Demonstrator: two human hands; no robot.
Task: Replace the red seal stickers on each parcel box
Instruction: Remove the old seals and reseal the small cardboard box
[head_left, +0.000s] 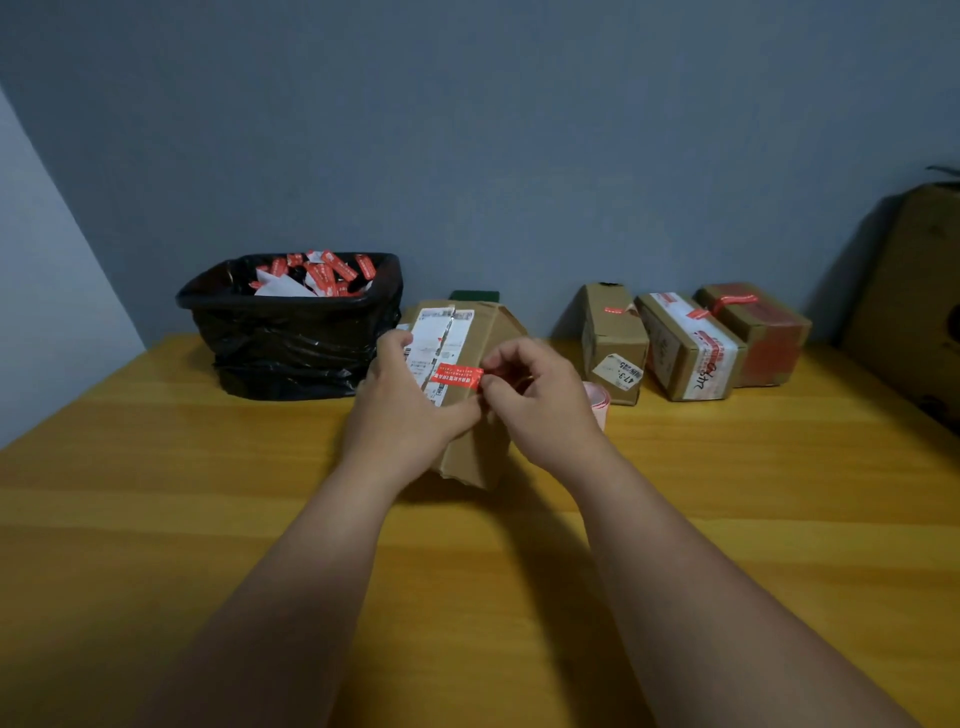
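Head view looks down on a wide yellow wooden table (208, 519), with a black-lined bin of discarded red stickers (296, 322) at the back left and three sealed brown cardboard parcels (691, 343) at the back right. Centre stage, a brown cardboard parcel box with a white shipping label (467, 447) is steadied by the left hand (402, 400), fingers curled round its edge. The right hand (535, 400) pinches the free end of a red seal sticker (457, 374) lying across the box's seam. Best done, I judge, by keeping the box braced and drawing the strip low and slowly, so the cardboard does not tear.
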